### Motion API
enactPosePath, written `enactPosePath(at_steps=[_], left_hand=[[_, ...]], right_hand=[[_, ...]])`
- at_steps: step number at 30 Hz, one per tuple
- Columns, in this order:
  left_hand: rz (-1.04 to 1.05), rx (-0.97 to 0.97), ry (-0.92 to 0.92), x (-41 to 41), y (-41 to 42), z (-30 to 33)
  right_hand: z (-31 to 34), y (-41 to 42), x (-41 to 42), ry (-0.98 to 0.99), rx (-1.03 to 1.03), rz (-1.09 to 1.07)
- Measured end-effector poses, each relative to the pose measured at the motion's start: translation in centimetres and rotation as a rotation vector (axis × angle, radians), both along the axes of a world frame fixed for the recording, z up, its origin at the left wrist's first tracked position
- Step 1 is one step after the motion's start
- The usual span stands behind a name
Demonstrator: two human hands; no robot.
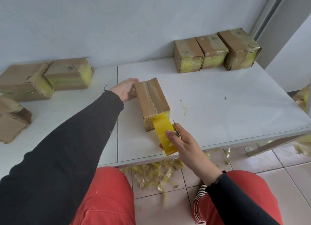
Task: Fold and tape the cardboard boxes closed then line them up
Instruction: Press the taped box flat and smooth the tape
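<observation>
Head camera gives me a downward look at a white desk, and I see the cardboard box lying near its middle with the top flaps folded shut and a seam running along it. My left hand rests against the box's far-left end, fingers relaxed and flat on the cardboard. My right hand grasps a roll of yellow tape, fingers curled round it, just off the box's near end; a strip of tape runs from the roll up onto that near face. Three taped boxes stand side by side in a row at the desk's far right by the wall. More boxes sit jumbled at the far left. Tape scraps litter the tiled floor below the desk edge.
</observation>
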State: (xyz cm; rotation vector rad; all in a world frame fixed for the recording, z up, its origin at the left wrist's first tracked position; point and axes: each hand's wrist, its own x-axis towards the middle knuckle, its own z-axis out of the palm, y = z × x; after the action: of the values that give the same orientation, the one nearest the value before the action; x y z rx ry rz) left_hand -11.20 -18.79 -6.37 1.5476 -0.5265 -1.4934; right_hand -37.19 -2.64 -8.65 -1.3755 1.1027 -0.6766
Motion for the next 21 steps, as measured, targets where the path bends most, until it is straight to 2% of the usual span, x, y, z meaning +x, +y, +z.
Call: enactPosePath(at_steps=[3, 5, 7, 8, 9, 12, 15, 18, 20, 21], left_hand=[[-0.054, -0.341, -0.476, 0.5, 1.2, 0.4], [-0.254, -0.537, -0.803, -0.5, 2.9, 1.5], [-0.599, -0.580, -1.181, -2.0, 4.0, 2.0], [-0.736, -0.507, -1.336, -2.7, 4.6, 2.0], [-0.809, -0.419, -1.402, -3.0, 4.7, 1.9], [-0.858, -0.298, -1.338, -3.4, 4.2, 2.5], [-0.823, -0.324, -1.261, -3.1, 3.4, 2.4], [-0.604, -0.400, -0.924, -1.6, 3.2, 1.3], [-0.438, -0.372, -0.687, -1.3, 3.1, 1.1], [-0.397, -0.363, -0.626, -1.4, 3.0, 1.1]], right_hand=[[0.0, 0.1, -0.2, -0.009, 0.007, 0.023], [-0.1, 0.0, -0.3, -0.012, 0.006, 0.027], [-0.2, -0.1, -0.2, -0.002, -0.008, 0.023], [-0.1, 0.0, -0.2, 0.006, -0.022, 0.019], [0.0, 0.0, -0.1, 0.013, -0.033, 0.018], [-0.1, -0.1, 0.0, 0.014, -0.048, 0.022], [0.1, -0.1, -0.2, -0.007, -0.028, 0.021], [0.3, -0.1, -0.2, -0.010, -0.025, 0.037], [0.4, -0.1, -0.2, -0.020, -0.018, 0.045], [0.3, -0.2, -0.2, -0.029, -0.012, 0.046]])
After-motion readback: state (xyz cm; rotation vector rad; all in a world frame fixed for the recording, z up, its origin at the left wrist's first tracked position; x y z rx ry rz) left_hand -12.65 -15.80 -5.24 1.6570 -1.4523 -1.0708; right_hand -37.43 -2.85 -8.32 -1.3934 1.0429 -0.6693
